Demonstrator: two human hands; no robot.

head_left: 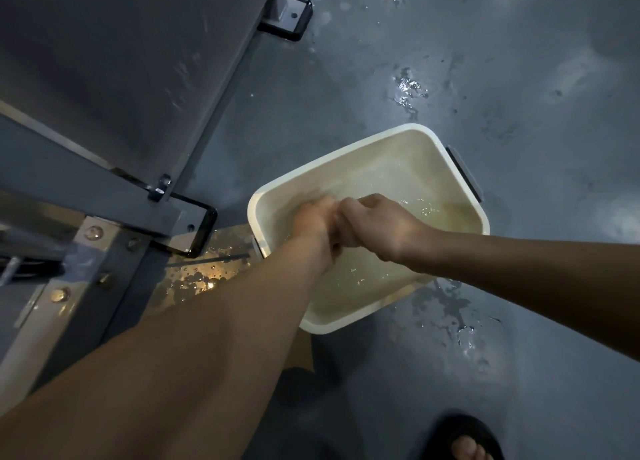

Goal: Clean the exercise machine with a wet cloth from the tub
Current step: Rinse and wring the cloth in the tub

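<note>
The grey metal exercise machine frame (104,186) stands left of the white plastic tub of cloudy water (391,151). Over the tub, the left hand (313,219) is blurry, its fingers bent. The right hand (375,225) touches it, fingers curled tight. The wet cloth may be squeezed between them, but it is hidden, so I cannot tell. This looks like the wringing step. Next, the cloth must go left of the tub to wipe the frame.
</note>
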